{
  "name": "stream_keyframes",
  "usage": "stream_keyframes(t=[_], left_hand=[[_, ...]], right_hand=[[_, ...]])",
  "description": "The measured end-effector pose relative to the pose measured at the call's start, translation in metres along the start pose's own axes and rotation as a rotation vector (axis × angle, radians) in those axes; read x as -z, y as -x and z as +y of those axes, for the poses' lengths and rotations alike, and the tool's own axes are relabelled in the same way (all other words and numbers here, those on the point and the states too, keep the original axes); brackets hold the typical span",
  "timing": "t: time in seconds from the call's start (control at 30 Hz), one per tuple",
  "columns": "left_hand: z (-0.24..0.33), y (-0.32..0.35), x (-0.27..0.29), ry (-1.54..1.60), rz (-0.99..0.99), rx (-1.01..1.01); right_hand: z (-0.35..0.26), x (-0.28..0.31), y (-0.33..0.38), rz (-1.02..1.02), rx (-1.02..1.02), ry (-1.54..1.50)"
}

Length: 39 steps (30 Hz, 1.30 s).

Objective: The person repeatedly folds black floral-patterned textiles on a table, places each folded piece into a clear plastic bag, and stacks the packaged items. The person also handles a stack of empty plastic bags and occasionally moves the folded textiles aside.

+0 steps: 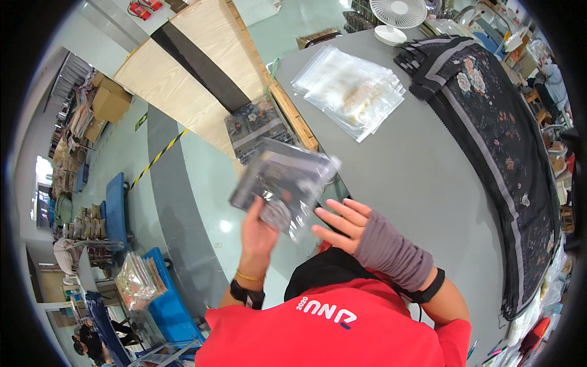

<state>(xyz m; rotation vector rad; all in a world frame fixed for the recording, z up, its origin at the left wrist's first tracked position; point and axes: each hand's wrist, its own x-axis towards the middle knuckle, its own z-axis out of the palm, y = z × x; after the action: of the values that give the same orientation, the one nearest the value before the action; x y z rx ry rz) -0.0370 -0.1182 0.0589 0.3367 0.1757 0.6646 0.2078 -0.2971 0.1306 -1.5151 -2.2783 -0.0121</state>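
My left hand [259, 231] grips a clear plastic bag with a folded dark floral scarf [284, 177] inside, held up in front of me and slightly blurred. To its right, my right hand [345, 226] is open with fingers spread, near the bag's lower right side and holding nothing. A grey sleeve [391, 251] covers that wrist. Just beyond the held bag, another packed dark floral scarf [260, 126] lies on the pale wooden board. On the grey table sits a stack of clear plastic bags [351, 92]. A long pile of black floral scarves [489, 140] drapes along the table's right side.
A white fan [391, 33] stands at the table's far edge. The grey table [403, 177] is on my right, the wooden board [202, 30] ahead left. Blue carts [168, 306] and cardboard boxes [110, 101] stand on the left. Another person [92, 342] is at the lower left.
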Motion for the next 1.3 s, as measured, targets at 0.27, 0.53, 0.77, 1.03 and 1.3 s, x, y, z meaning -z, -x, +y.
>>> stream_keyframes(t=[0.27, 0.53, 0.77, 1.03, 1.3], left_hand=[[0.075, -0.189, 0.087, -0.094, 0.339, -0.366], [0.091, -0.211, 0.156, -0.202, 0.285, 0.216], [0.115, -0.235, 0.178, -1.484, 0.541, 0.439], [-0.029, -0.278, -0.033, -1.878, -0.022, -0.179], [-0.398, -0.188, -0.243, -1.577, -1.244, 0.155]], right_hand=[[0.009, 0.017, 0.068, 0.001, -0.366, -0.053], [-0.063, 0.063, 0.189, 0.271, -0.993, -0.011], [-0.118, 0.053, 0.327, 0.599, -1.705, -0.249], [-0.108, 0.098, 0.595, 1.651, -1.916, 0.402], [-0.108, 0.112, 0.654, 1.758, -1.837, 0.16]])
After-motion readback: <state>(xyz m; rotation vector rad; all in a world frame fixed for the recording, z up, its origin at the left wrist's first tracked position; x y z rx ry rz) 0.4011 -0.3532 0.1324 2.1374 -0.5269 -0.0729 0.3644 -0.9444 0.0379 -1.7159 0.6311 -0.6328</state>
